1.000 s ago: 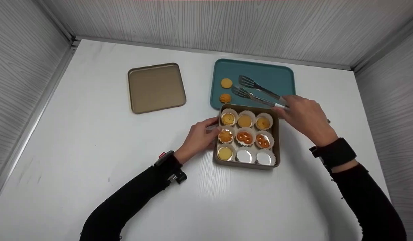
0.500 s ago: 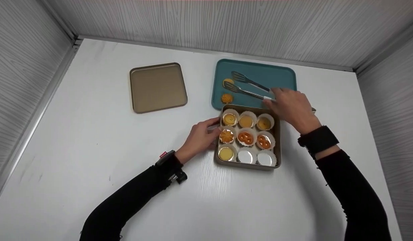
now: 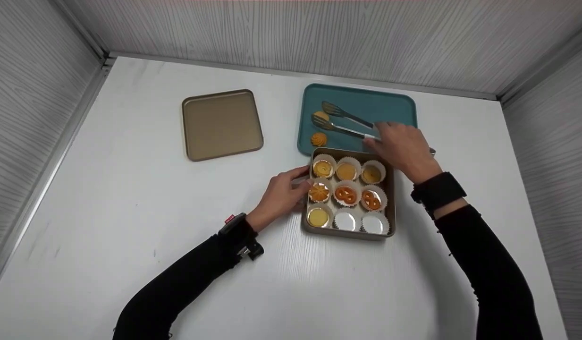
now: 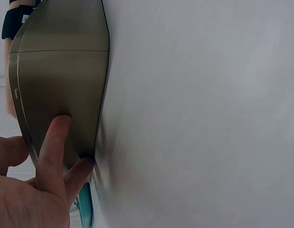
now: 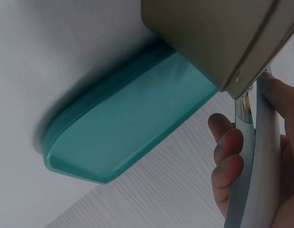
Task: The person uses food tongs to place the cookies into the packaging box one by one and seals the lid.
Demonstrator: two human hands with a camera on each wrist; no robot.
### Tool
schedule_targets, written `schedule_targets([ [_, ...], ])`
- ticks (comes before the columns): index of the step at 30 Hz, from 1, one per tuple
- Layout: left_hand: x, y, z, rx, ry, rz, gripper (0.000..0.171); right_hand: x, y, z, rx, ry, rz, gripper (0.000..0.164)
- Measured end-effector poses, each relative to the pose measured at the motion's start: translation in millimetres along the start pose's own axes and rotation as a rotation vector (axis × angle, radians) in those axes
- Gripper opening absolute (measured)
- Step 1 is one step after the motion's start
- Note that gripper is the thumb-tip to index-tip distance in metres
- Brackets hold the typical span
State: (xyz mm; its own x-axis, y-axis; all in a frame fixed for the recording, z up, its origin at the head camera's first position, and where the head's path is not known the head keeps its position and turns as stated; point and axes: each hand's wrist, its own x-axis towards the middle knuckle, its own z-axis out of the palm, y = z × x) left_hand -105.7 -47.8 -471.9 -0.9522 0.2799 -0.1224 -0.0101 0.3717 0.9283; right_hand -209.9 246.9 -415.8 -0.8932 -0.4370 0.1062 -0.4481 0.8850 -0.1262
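My right hand (image 3: 404,147) grips a pair of tongs (image 3: 350,132) by the white handles (image 5: 249,175). The slotted tong ends stand spread over a round yellow cookie (image 3: 323,114) on the teal tray (image 3: 385,101); whether they touch it I cannot tell. A swirled cookie (image 3: 318,139) lies just nearer on that tray. My left hand (image 3: 282,193) holds the left wall of a square metal tin (image 3: 350,233), thumb over the rim and fingers against the outside (image 4: 61,85). Inside the tin, paper cups bear cookies, some pretzel-shaped (image 3: 346,194); two front cups (image 3: 346,220) show only white bottoms.
A square bronze tray (image 3: 222,125) with nothing on it lies at the back left of the white table (image 3: 130,226). Grey wood-grain panels (image 3: 291,38) stand around the back and sides. The tin's back edge adjoins the teal tray's front edge.
My right hand has moved left with the tongs, bringing their ends from beside the round cookie to over it. The left hand and the tin stay in place.
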Motion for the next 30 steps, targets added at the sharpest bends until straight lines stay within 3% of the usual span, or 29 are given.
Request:
schedule_targets([
  [13, 1.1, -1.2, 0.6, -0.001, 0.002, 0.012, 0.052, 3, -2, 5, 0.009, -0.028, 0.012, 0.042],
  [30, 0.4, -0.2, -0.6, -0.017, 0.007, -0.008, 0.052, -7, 0, 5, 0.031, 0.014, 0.017, 0.037],
])
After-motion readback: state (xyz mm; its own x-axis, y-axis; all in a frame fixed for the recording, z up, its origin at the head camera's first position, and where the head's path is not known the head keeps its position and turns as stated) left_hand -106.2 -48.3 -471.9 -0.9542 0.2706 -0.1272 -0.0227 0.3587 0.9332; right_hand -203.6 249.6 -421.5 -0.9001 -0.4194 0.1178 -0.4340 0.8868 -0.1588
